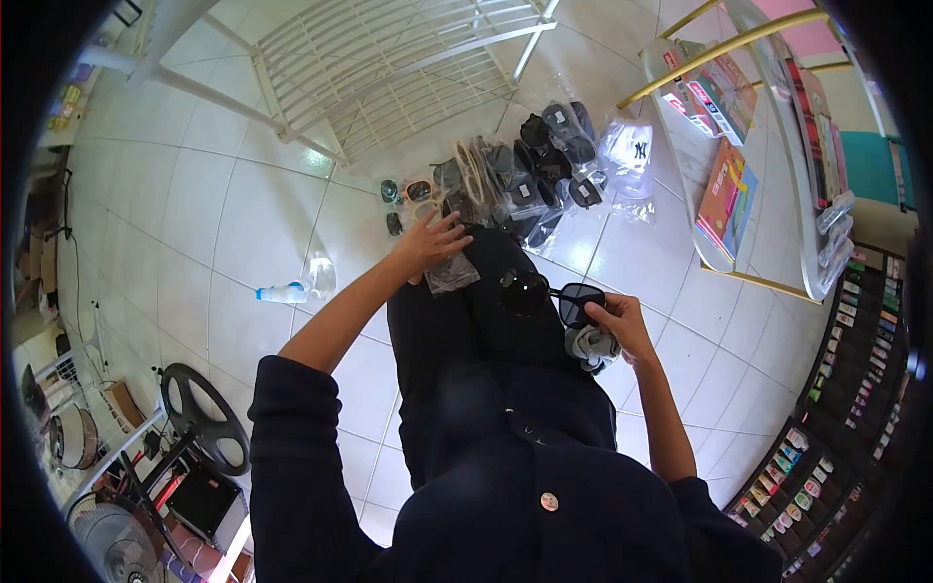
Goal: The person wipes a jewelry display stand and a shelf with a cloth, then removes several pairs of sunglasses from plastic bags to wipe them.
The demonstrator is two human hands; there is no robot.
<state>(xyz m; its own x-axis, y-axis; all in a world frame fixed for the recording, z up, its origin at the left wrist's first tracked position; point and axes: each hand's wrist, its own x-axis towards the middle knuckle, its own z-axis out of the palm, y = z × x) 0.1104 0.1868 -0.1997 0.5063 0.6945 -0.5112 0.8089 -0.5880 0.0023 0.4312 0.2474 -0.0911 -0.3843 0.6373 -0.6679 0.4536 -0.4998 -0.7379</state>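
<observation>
Black sunglasses (549, 291) are in my right hand (617, 325), pinched at the temple end with my fingers closed around it, lenses sticking out to the left over my lap. Same hand also has a grey cloth (590, 347) bunched up underneath, tucked against my palm. So that grip is fully closed on both.

Left hand (432, 243) is reaching forward with fingers half curled and spread, and a clear plastic sleeve (452, 274) hangs just below it. Looks like my fingertips have the top edge of it, but honestly I can't tell for sure how tight that hold is from this angle.

On the white tiled floor (194, 214) right in front of me is a pile of bagged sunglasses (530, 180), all in clear wrappers, fanned out close together. A few loose small pairs (403, 199) sit just left of the pile. A bag with a white cap (630, 151) lies on the right end of it. Further left, well apart from everything, a plastic water bottle (292, 290) lies on its side. Behind the pile is a white metal rack (389, 68).
</observation>
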